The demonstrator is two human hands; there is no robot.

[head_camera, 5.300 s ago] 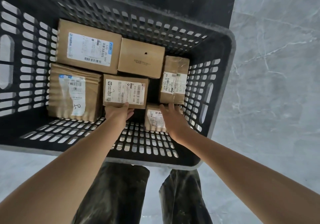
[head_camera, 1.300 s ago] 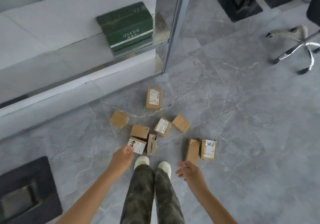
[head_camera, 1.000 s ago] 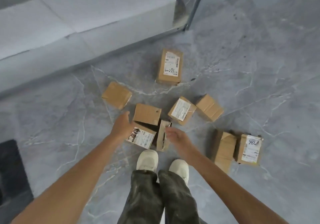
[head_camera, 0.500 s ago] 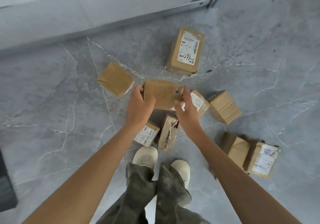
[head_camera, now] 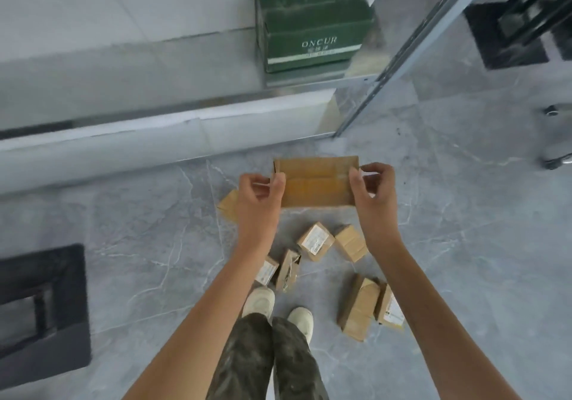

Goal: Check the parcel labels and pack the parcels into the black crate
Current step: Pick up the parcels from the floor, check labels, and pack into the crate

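Fingers (head_camera: 277,180) of both hands pinch the short ends of a plain brown parcel (head_camera: 315,183), raised off the grey floor (head_camera: 464,214) and held level at arm's reach, where half a second earlier it was only being gathered from the heap. The left hand (head_camera: 258,197) grips one end, the right hand (head_camera: 373,187) the other, both closed on cardboard. No label shows on the upturned face, so the check probably calls for turning it over. Beyond the parcel, a green box (head_camera: 312,25) sits behind glass. Nearer the person than the parcel, seven or so boxes remain on the floor: a pair (head_camera: 370,305) to its right, a labelled one (head_camera: 315,241) just below it, and others by the white shoes (head_camera: 258,302). A black block at the frame's left edge may be the crate (head_camera: 40,306), well apart from the parcel; packing is likely far from finished.
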